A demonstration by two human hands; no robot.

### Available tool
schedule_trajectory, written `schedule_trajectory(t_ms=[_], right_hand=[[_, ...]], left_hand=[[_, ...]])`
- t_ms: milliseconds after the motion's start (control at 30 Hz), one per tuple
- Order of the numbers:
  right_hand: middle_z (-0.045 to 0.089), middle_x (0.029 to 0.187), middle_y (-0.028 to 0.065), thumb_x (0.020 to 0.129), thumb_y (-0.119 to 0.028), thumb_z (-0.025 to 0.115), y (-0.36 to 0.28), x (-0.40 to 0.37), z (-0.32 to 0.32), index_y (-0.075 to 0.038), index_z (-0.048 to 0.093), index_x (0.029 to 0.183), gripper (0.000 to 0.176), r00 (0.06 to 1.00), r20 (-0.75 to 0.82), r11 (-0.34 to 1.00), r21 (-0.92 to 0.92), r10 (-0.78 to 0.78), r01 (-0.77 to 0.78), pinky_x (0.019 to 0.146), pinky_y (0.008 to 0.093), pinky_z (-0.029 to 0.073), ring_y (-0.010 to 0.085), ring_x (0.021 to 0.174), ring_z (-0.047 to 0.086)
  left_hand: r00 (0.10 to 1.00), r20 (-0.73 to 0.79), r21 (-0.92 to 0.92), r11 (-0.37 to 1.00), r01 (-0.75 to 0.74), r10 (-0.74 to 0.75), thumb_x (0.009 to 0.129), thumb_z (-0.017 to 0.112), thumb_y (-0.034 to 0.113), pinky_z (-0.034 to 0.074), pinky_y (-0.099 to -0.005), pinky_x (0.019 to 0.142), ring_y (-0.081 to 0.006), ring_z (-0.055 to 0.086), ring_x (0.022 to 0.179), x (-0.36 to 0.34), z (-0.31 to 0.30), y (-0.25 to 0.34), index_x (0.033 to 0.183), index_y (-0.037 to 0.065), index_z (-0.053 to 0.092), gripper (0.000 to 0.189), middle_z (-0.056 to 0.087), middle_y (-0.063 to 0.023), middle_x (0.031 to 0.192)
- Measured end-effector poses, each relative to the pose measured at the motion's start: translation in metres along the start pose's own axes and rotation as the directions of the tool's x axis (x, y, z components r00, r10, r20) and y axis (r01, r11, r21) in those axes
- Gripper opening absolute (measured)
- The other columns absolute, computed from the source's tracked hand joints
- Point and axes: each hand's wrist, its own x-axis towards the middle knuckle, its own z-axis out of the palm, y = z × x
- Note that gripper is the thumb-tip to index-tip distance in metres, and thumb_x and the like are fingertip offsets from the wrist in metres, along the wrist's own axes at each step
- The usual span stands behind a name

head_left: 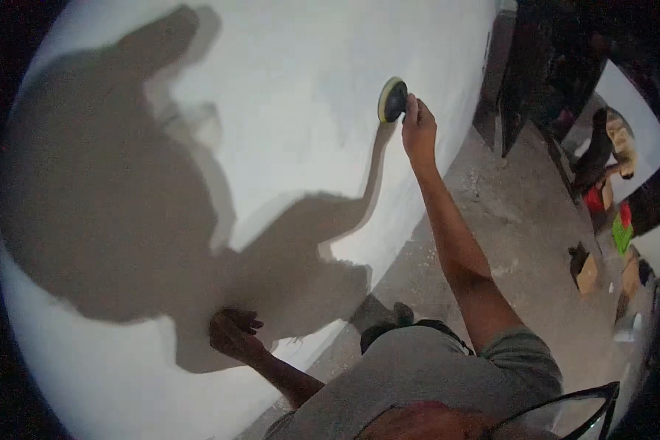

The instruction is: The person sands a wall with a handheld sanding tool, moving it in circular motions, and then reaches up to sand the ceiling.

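A round sanding pad, dark on its back with a yellow edge, is gripped from behind by my right hand. My right arm is stretched out, and the pad is up against the large white surface. Low on the left, my left hand is in shadow close to the same white surface. Its fingers are loosely bent and a little apart, with nothing visible in them. The shadow of my head and arms covers much of the left side of the surface.
Grey concrete floor runs along the right of the white surface. Farther right, a person bends beside another white panel. A red and green item and a tan block-like piece are near there. Dark upright panels stand behind.
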Motion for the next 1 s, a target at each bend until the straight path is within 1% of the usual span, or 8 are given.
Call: schedule_trajectory(t_ms=[233,367,533,600,767,867,933,1000], right_hand=[[0.044,0.063,0.0137,0.103,-0.024,0.044,-0.053,-0.079,-0.005,0.004,0.056,0.087,0.034,0.977,0.181,0.984,-0.119,-0.109,0.131,0.056,0.0316,0.041,0.0137,0.06,0.042],[0.048,0.062,0.0124,0.104,-0.028,0.045,-0.072,-0.049,0.008,0.004,0.055,0.084,0.039,0.989,0.046,0.99,-0.025,-0.139,0.14,0.054,0.032,0.042,0.0178,0.056,0.041],[0.05,0.06,0.0176,0.103,-0.026,0.046,-0.09,-0.144,0.008,0.003,0.054,0.082,0.037,0.98,0.117,0.984,-0.055,-0.159,0.167,0.052,0.0346,0.042,0.016,0.054,0.042],[0.048,0.06,0.0188,0.103,-0.025,0.046,-0.112,-0.177,0.003,0.002,0.054,0.083,0.035,0.974,0.223,0.994,-0.088,-0.05,0.071,0.052,0.0355,0.041,0.0172,0.053,0.043],[0.048,0.061,0.0168,0.103,-0.025,0.045,-0.154,-0.145,0.001,0.003,0.053,0.079,0.038,0.965,-0.002,0.965,-0.028,-0.263,0.262,0.052,0.0364,0.041,0.0197,0.053,0.041],[0.048,0.062,0.0173,0.103,-0.024,0.045,-0.176,-0.165,0.005,0.003,0.053,0.08,0.036,0.984,-0.016,0.984,-0.017,-0.178,0.177,0.054,0.0371,0.041,0.025,0.053,0.042],[0.047,0.061,0.0172,0.103,-0.024,0.045,-0.17,-0.208,0.013,0.003,0.052,0.081,0.035,0.983,-0.005,0.983,-0.022,-0.184,0.184,0.055,0.0367,0.041,0.0271,0.054,0.041],[0.048,0.063,0.0196,0.103,-0.025,0.045,-0.176,-0.277,0.024,0.002,0.052,0.082,0.035,0.95,0.001,0.949,-0.037,-0.313,0.313,0.055,0.0376,0.042,0.0274,0.055,0.041]], left_hand=[[1.0,0.018,0.041,0.999,0.006,-0.006,0.1,0.043,0.05,0.039,-0.0267,0.034,-0.0156,0.054,0.036,-0.001,-0.007,0.024,0.068,0.001,0.059,0.061,0.061,-0.0097,0.053],[0.999,0.039,-0.098,0.995,0.009,-0.005,0.098,0.045,0.053,0.039,-0.0272,0.036,-0.0152,0.055,0.039,0.0,-0.029,0.025,0.068,0.002,0.061,0.062,0.062,-0.0089,0.055],[0.961,0.249,-0.096,0.991,-0.098,0.119,0.098,0.05,0.049,0.045,-0.0261,0.043,-0.0136,0.06,0.049,-0.031,-0.063,0.009,0.075,0.005,0.066,0.052,0.063,-0.0067,0.062],[0.943,0.333,-0.058,0.998,0.028,-0.007,0.097,0.054,0.041,0.05,-0.0261,0.05,-0.0143,0.063,0.055,-0.054,-0.072,-0.003,0.075,0.003,0.066,0.046,0.064,-0.0068,0.065],[0.822,0.565,-0.017,0.996,0.091,-0.066,0.092,0.065,0.03,0.054,-0.0296,0.056,-0.0167,0.066,0.063,-0.108,-0.088,-0.047,0.081,0.003,0.065,0.029,0.068,-0.0061,0.076],[0.714,0.678,0.308,0.95,-0.06,-0.175,0.09,0.066,0.029,0.055,-0.0328,0.062,-0.0203,0.068,0.069,-0.178,-0.154,-0.164,0.084,0.005,0.066,0.025,0.069,-0.0103,0.083],[0.648,0.742,0.291,0.788,-0.543,0.172,0.089,0.066,0.032,0.054,-0.0378,0.071,-0.0277,0.069,0.08,-0.213,-0.191,-0.272,0.084,0.005,0.066,0.028,0.069,-0.0149,0.089],[0.642,0.685,0.483,0.874,-0.047,-0.344,0.089,0.066,0.037,0.052,-0.0422,0.08,-0.0338,0.066,0.089,-0.228,-0.255,-0.273,0.085,0.004,0.066,0.033,0.069,-0.0153,0.092]])
